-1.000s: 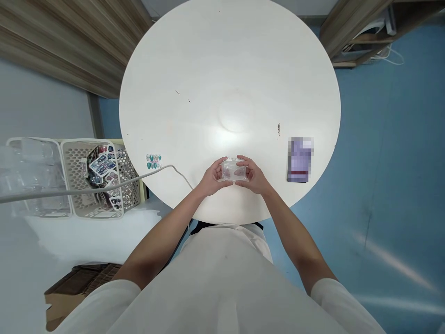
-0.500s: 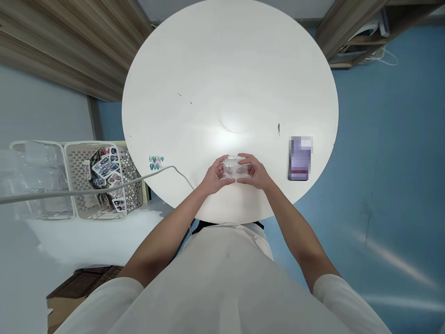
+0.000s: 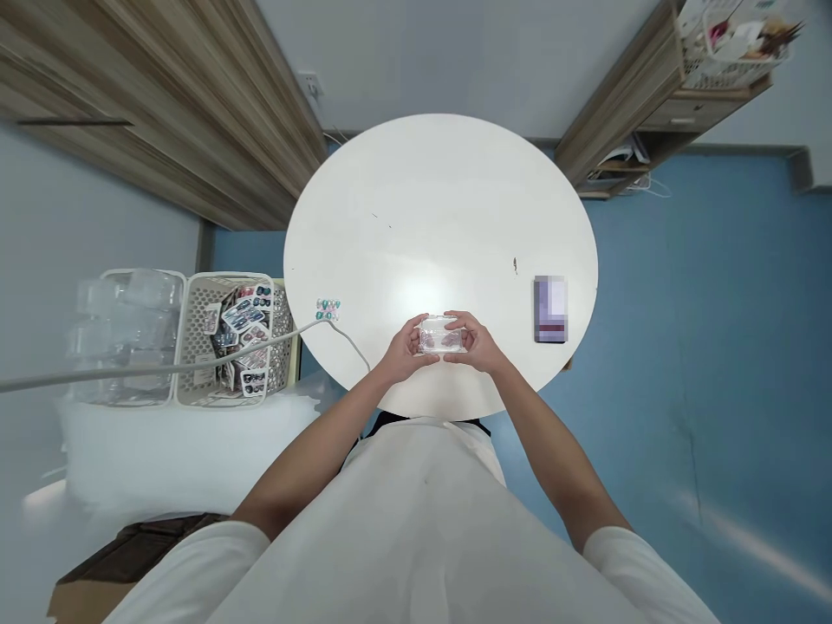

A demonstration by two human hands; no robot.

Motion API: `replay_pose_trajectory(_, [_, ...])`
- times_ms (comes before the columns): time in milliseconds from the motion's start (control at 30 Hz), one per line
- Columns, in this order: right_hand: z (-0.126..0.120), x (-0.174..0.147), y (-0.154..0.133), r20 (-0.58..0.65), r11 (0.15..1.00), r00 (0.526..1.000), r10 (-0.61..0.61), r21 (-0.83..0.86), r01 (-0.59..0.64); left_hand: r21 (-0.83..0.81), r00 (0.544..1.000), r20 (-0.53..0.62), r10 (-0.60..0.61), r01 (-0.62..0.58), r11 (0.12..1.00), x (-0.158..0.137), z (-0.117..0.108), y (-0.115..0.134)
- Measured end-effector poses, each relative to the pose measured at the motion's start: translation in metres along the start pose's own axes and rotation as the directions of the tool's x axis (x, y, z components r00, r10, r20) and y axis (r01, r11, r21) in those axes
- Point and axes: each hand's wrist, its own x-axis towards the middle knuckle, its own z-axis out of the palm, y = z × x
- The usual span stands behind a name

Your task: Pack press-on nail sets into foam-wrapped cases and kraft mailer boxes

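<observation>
Clear plastic box (image 3: pixel 440 335) sits between my two hands, just above the near edge of the round white table (image 3: pixel 442 217); my left hand (image 3: pixel 406 348) and right hand (image 3: pixel 477 343) pinch its ends, a purple phone (image 3: pixel 549 309) lies near on the right

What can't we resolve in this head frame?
- Clear box: contents too small, a pinkish smudge; its ends covered by left hand and right hand.
- Flat item on table: pixelated.
- Basket: cut by top edge.
</observation>
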Motion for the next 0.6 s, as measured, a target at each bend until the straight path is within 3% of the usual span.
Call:
replay_pose_trajectory(233, [0.028,-0.014,-0.016,-0.027,1.0,1.0,-0.016,-0.014,0.016,0.046,0.998,0.033,0.06,-0.062,0.997,-0.028,-0.01,0.01])
replay_pose_trajectory(433, [0.05,-0.024,-0.02,-0.08,0.995,0.994,0.07,-0.066,-0.076,-0.013,0.995,0.085,0.06,-0.059,0.998,-0.047,-0.017,0.005])
replay_pose_trajectory(600, [0.068,-0.021,-0.021,-0.201,0.971,0.978,0.062,-0.216,-0.106,0.055,0.999,0.019,0.033,-0.034,0.998,-0.055,-0.019,-0.004])
